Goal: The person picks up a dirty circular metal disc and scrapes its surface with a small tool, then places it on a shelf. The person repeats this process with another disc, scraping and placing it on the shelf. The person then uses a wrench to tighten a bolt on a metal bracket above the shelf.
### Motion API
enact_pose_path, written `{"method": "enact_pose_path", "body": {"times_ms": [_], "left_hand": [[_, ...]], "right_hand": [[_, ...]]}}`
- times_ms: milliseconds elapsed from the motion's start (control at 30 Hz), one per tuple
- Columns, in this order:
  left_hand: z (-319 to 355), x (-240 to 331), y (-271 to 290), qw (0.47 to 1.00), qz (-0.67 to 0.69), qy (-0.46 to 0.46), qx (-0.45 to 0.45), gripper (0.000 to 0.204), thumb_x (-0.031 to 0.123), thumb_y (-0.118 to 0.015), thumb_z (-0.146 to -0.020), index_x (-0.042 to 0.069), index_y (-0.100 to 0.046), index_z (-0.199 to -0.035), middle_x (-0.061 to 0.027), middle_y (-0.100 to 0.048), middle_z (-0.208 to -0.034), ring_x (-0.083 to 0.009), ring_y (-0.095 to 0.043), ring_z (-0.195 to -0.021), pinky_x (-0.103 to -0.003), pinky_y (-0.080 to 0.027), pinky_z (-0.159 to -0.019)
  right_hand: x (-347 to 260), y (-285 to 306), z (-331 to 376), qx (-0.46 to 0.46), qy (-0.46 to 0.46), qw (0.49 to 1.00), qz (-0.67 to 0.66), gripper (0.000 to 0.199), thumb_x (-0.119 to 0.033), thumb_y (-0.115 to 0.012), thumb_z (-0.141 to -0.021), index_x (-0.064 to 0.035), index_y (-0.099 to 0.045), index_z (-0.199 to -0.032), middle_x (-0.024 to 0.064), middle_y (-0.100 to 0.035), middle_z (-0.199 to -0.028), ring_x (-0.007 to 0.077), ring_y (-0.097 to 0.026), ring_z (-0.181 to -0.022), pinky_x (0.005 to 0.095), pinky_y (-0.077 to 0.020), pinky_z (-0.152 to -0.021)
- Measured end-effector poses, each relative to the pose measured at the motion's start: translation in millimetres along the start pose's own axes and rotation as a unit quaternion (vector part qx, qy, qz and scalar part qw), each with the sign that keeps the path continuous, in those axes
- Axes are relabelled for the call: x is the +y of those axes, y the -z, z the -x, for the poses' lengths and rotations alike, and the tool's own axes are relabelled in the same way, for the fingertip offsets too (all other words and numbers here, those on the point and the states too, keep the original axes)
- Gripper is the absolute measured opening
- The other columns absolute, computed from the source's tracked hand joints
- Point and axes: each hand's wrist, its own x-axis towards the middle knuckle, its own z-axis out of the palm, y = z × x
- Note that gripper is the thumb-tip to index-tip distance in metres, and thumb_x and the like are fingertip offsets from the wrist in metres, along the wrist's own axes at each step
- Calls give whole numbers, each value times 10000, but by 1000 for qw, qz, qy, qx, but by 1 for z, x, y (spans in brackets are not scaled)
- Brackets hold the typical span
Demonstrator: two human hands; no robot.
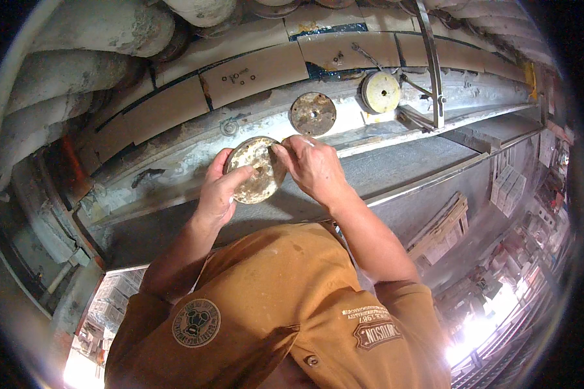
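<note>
A round, rusty, whitish metal disc [256, 170] with a small centre hole is held up against a pale, stained panel [175, 162]. My left hand [219, 189] grips the disc's left and lower edge. My right hand [311, 165] pinches its upper right edge with the fingertips. Both forearms rise from my orange-brown shirt at the bottom of the view.
Two more discs sit on the same panel to the right: a rusty brown disc [313, 113] and a cleaner yellowish disc [380, 91]. Brown rectangular panels [256, 74] line the surface above. A thin metal bar [431, 61] crosses at right. Large pale pipes [104, 29] run at upper left.
</note>
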Motion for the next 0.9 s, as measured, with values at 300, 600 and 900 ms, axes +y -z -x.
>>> {"method": "enact_pose_path", "body": {"times_ms": [300,600,900], "left_hand": [[-3,-6,4,999,-33,-19,-6,273,-24,-609,-821,21,-524,-1076,-53,-611,-1007,-117,-603,-890,-278,-514,-783],[-3,-6,3,999,-37,-15,1,288,-30,-613,-814,18,-522,-1082,-57,-612,-1015,-121,-605,-896,-286,-518,-789],[-5,-9,9,1000,14,17,14,402,-33,-582,-826,19,-480,-1211,-112,-628,-1066,-207,-640,-927,-350,-532,-824]], "right_hand": [[1,-6,-2,0,-20,1000,-21,303,-272,-590,-909,-16,-557,-749,212,-610,-723,395,-610,-664,455,-493,-589],[-1,-15,-5,-10,-40,999,-4,316,-288,-547,-930,-9,-552,-781,222,-611,-751,412,-611,-696,471,-497,-626],[-5,-18,-7,-6,-37,999,14,308,-272,-541,-927,-5,-556,-773,227,-612,-761,406,-615,-707,468,-497,-636]]}}
